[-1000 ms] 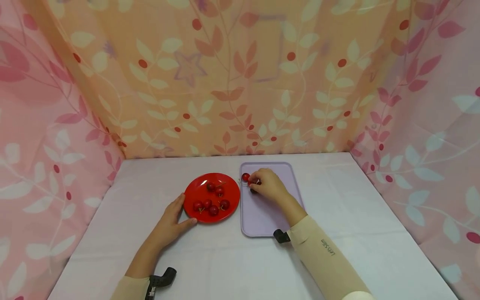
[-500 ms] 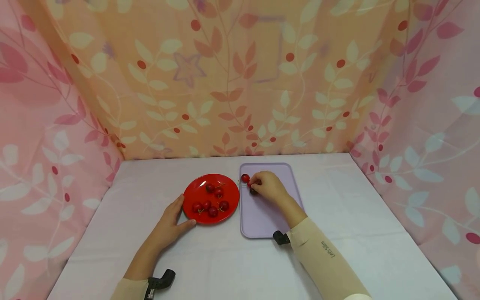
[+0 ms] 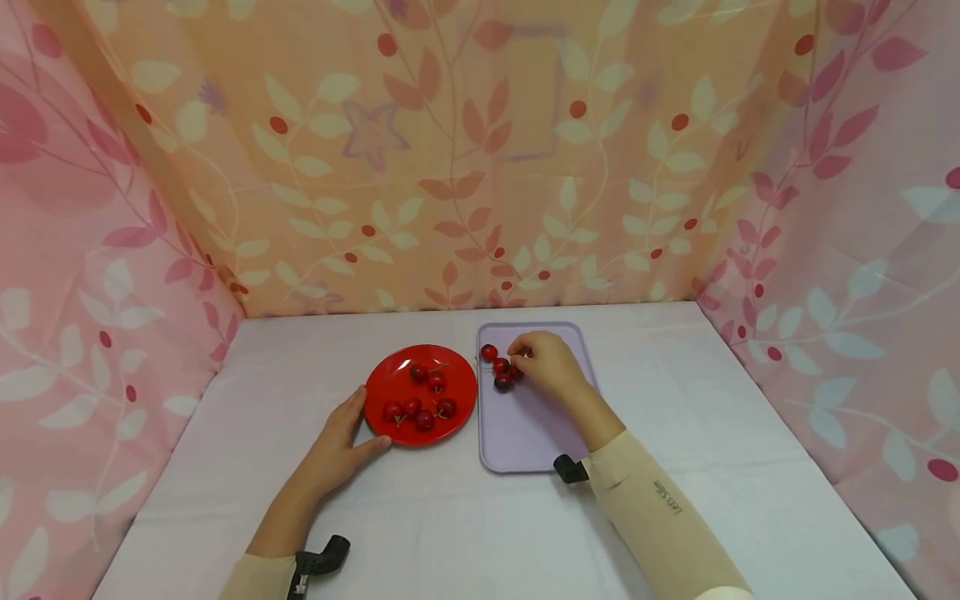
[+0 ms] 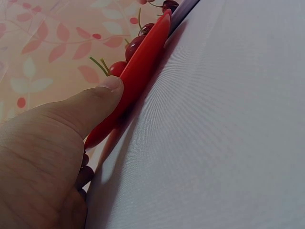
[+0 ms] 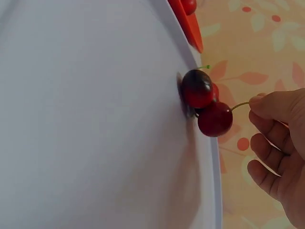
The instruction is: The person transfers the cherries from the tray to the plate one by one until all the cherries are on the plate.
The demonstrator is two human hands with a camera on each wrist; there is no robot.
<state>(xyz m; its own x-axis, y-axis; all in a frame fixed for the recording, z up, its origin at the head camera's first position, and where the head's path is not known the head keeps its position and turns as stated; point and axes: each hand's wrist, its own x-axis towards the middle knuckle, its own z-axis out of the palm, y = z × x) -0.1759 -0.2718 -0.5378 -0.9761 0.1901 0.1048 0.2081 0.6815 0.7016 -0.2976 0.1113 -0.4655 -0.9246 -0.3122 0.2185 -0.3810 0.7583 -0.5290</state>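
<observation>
Against the near left rim of the red plate [image 3: 397, 379] rests my left hand [image 3: 336, 454], fingers extended along the side. In the left wrist view its thumb [image 4: 109, 90] touches the rim. Several cherries [image 3: 425, 419] with stems lie on the plate. Over the purple tray [image 3: 525, 437], my right hand [image 3: 551, 367] pinches a cherry stem between thumb and forefinger. In the right wrist view that dark red cherry [image 5: 215, 120] hangs from the stem close against a blackish-red cherry [image 5: 197, 89]. Other cherries [image 3: 489, 352] sit at the tray's far left.
A white cloth [image 3: 450, 533] covers the table under plate and tray, which stand side by side, nearly touching. Leaf-patterned curtains [image 3: 450, 192] close off the back and both sides. Each wrist carries a small black camera mount [image 3: 326, 557].
My right hand has moved slightly up and right, uncovering more of the cherries on the tray. The stem stays pinched. My left hand stays at the plate's rim.
</observation>
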